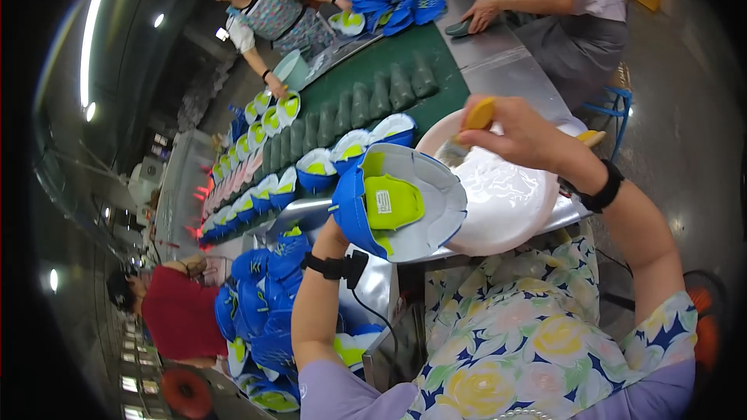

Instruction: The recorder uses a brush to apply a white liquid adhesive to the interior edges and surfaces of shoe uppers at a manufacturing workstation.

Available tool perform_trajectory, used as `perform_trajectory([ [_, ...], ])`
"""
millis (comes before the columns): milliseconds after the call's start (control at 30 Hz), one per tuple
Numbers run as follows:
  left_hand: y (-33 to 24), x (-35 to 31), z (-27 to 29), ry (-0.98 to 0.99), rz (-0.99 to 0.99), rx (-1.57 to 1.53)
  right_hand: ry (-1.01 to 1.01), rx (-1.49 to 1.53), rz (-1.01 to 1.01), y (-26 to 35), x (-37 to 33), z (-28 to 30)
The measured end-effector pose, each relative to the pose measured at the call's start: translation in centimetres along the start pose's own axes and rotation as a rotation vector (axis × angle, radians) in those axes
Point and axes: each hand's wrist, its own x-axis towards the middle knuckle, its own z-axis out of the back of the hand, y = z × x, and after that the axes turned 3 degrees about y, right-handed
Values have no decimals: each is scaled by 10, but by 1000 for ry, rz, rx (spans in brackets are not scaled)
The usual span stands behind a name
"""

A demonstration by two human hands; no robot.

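Observation:
A blue shoe upper [352, 201] with a white inner lining and a lime-green tongue faces up in front of me. My left hand [333, 236] holds it from beneath; the upper covers most of its fingers. Gripped in my right hand [510, 136] is a brush [480, 114] with a yellow handle. Its bristles hang over the near left part of a wide pale basin [436, 134] of glossy white liquid, close beside the upper's rim. Whether the bristles touch the liquid I cannot tell.
A green conveyor belt [443, 62] carries dark shoe lasts [360, 101] between rows of blue uppers. More uppers [264, 303] are heaped at my left, near a person in red [183, 311]. Across the belt a person [284, 19] handles uppers; another person [580, 0] sits far right.

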Motion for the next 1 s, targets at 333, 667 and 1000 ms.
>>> perform_trajectory([
  [333, -21, -16, -69, -43, -367, 117, -231, -36, -221, -13, -25, -12],
  [667, -47, 8, -110, -163, -662, 199, -265, 239, -519, -25, -42, -56],
  [1000, -83, 3, -98, -312, -952, 417, -101, 423, -562, -6, -47, -61],
])
